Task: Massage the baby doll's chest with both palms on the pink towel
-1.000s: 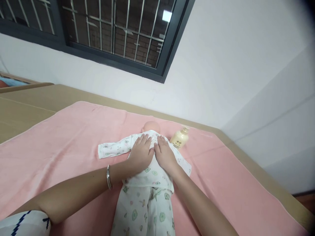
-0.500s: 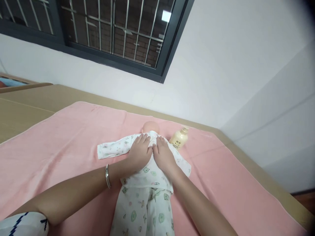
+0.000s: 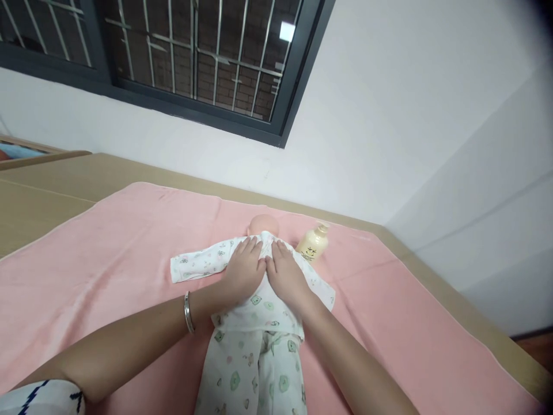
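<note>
A baby doll (image 3: 263, 223) lies on a pink blanket (image 3: 142, 242), its bald head pointing away from me and its face out of sight. It wears a white printed long-sleeved top (image 3: 259, 314) and matching trousers (image 3: 235, 374). My left hand (image 3: 245, 268) rests flat on the left side of the doll's upper body, fingers stretched out. Beside it, my right hand (image 3: 287, 274) lies flat on the right side, the thumbs close together in the middle. Both palms press on the cloth and hold nothing. A silver bangle (image 3: 188, 312) circles my left wrist.
A cream pump bottle (image 3: 313, 242) lies tilted on the blanket, right of the doll's head. The blanket covers a wooden surface (image 3: 116, 170) that runs along a white wall (image 3: 345, 144). A barred window (image 3: 194, 63) is above. At the far left is a wooden edge (image 3: 47, 158).
The camera view has shifted slightly. Both hands stay flat on the doll's upper body, with hardly any visible movement.
</note>
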`<state>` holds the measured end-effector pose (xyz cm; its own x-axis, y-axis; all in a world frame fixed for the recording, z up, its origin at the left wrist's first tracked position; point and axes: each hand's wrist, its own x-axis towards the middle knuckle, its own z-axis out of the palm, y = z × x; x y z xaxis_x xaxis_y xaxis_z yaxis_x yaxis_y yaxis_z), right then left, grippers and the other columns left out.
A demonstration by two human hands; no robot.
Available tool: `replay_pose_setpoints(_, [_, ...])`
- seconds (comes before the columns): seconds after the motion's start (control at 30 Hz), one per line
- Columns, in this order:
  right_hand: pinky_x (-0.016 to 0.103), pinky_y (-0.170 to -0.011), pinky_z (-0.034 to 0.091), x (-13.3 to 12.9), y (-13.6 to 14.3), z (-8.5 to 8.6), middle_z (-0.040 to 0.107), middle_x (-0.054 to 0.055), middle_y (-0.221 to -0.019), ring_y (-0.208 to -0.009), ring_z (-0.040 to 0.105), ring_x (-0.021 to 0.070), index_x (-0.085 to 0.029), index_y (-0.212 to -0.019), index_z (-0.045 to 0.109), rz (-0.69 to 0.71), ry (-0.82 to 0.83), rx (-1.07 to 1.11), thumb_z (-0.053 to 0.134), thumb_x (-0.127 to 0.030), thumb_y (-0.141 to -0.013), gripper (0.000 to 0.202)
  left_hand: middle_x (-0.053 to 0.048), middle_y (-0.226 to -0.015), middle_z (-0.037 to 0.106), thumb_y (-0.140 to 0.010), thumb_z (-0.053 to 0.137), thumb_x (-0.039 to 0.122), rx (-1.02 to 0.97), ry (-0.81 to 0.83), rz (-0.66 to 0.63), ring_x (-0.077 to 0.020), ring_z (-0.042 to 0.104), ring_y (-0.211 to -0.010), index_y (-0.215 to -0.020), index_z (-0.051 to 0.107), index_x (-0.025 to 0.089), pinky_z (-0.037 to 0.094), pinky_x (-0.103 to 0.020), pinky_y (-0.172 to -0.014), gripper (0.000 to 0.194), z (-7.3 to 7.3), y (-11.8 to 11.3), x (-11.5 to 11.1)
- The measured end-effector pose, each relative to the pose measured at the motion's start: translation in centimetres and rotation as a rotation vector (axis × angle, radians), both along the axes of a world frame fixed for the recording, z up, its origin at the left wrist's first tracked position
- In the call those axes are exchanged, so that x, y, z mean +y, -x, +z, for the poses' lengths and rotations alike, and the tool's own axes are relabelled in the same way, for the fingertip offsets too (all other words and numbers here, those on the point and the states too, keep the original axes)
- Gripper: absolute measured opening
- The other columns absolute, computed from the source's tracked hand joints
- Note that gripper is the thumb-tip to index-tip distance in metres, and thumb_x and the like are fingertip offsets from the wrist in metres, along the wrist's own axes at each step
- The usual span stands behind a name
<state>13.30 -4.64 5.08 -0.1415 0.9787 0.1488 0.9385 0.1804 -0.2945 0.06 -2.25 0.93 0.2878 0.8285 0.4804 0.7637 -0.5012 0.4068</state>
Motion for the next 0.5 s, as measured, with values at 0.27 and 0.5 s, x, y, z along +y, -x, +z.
replay_pose_setpoints(0.27, [0.042, -0.121, 0.018, -1.3, 1.1, 0.1, 0.029, 0.017, -0.157, -0.148, 0.020, 0.0275, -0.004, -0.149, 0.036, 0.017, 0.018, 0.020, 0.033, -0.029, -0.095, 0.059, -0.015, -0.139, 0.056, -0.096, 0.033, 0.024, -0.037, 0.035, 0.046, -0.0273, 0.045, -0.135, -0.132, 0.052, 0.010, 0.033, -0.045, -0.115, 0.043, -0.1, 0.5, 2.1])
replay_pose_setpoints(0.5, [0.043, -0.121, 0.016, 1.2, -0.6, -0.8, 0.029, 0.019, -0.157, -0.148, 0.020, 0.0276, -0.002, -0.149, 0.034, -0.012, -0.022, 0.081, 0.031, -0.034, -0.097, 0.061, -0.015, -0.143, 0.052, -0.097, 0.033, 0.025, -0.038, -0.003, 0.060, -0.0285, 0.042, -0.137, -0.135, 0.050, 0.008, 0.031, -0.045, -0.116, 0.045, -0.6, 0.0, 1.0])
